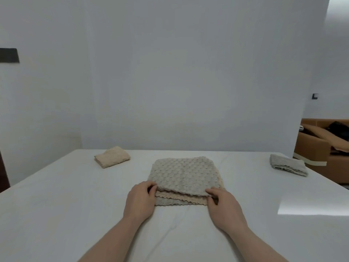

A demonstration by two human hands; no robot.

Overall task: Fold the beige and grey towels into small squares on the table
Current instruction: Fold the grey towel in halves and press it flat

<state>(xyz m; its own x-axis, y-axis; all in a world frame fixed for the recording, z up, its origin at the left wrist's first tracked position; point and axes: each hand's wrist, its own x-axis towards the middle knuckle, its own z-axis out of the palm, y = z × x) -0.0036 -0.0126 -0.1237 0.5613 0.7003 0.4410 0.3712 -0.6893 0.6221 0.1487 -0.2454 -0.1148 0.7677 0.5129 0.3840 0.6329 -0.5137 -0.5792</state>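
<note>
— At the near middle of the white table [56, 205] lies a grey towel [182, 173], doubled over, with a beige layer [181, 196] peeping out between its folds. The left hand [139, 200] and right hand [222, 204] each pinch a near corner of the top layer between thumb and curled fingers.

— How much is finished?

— Two towels look done, I'd say: a folded beige square [112, 156] sits far left, and a folded grey one [288, 165] far right, both well apart from the hands. The middle piece is still large, so it likely needs at least one more fold. Whether the beige layer is a separate towel, I cannot tell.

— And the surroundings?

— The tabletop is pale with faint veining and a bright patch of reflected light at the right. A plain white wall [170, 72] stands behind; a brown sofa [321, 148] shows at the right edge.
</note>
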